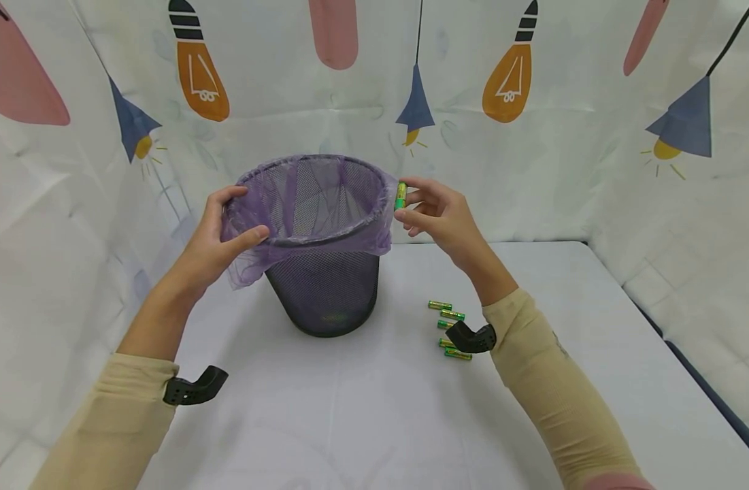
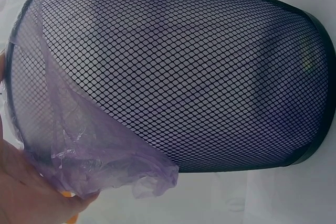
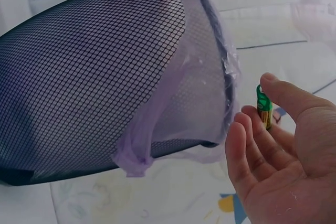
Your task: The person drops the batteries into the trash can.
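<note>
Battery [image 1: 401,195] pinched by the right hand [image 1: 437,209] escapes the left-wrist view.

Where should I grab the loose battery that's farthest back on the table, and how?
I'd pinch the back battery just left of its middle, coming down from above, thumb on its near long side and a finger on the far one. It lies flat, roughly left to right, and the next battery sits close in front of its right end, so the left half looks roomier.
</note>
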`<state>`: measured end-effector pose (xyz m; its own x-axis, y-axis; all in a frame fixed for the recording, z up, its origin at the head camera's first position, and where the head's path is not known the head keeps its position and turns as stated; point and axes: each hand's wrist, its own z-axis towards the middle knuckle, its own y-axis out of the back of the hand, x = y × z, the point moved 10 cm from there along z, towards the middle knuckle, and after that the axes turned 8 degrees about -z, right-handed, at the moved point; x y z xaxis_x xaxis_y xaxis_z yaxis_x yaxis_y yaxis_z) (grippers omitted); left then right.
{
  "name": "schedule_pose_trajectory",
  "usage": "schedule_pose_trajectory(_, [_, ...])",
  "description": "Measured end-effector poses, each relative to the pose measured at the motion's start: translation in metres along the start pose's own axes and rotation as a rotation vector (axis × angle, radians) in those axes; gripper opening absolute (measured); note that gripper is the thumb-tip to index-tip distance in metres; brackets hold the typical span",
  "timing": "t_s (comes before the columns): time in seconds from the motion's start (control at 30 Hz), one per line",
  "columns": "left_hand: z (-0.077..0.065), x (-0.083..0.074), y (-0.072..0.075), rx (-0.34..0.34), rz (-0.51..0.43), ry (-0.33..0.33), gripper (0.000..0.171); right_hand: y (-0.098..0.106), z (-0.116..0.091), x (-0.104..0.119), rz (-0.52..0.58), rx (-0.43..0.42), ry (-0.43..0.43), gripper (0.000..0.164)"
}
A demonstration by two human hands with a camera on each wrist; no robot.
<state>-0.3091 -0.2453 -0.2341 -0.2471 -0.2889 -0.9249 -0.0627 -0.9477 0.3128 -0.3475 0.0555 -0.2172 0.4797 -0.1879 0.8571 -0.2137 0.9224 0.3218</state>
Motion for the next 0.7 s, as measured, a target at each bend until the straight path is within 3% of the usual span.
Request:
schedule_pose_trajectory(0.33, [0.001,0.0,0.001,0.001,-0.003,-0.004,0.069,-0.008,0.012,0.019,-0.024,0.01,0.033,0.048])
schedule_pose_trajectory(0.7, [-0.001,-0.001,0.0,-0.001,0.0,-0.003,0.069,-0.02,0.01,0.043,-0.049,0.04,0.03,0.047])
